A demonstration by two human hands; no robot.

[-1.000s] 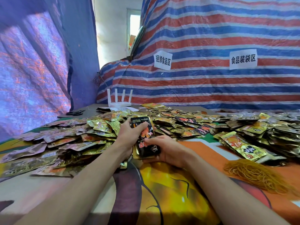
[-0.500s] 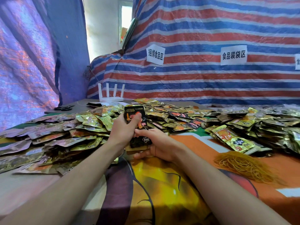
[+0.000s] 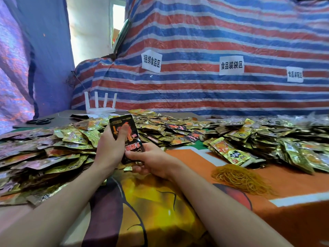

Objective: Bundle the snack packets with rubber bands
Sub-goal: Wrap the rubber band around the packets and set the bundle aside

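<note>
Black snack packets sit stacked mid-table, gripped by left hand and right hand; no band on yet, rubber bands untouched, heaps remain.

Paper signs on the striped tarp: the left sign, at 12 o'clock, reads 捆绑食品区; the middle sign, at 1 o'clock, 食品装袋区; the right sign, at 2 o'clock, is too blurred. The lower black packet shows red characters beginning 火; the upper black packet is illegible.
</note>
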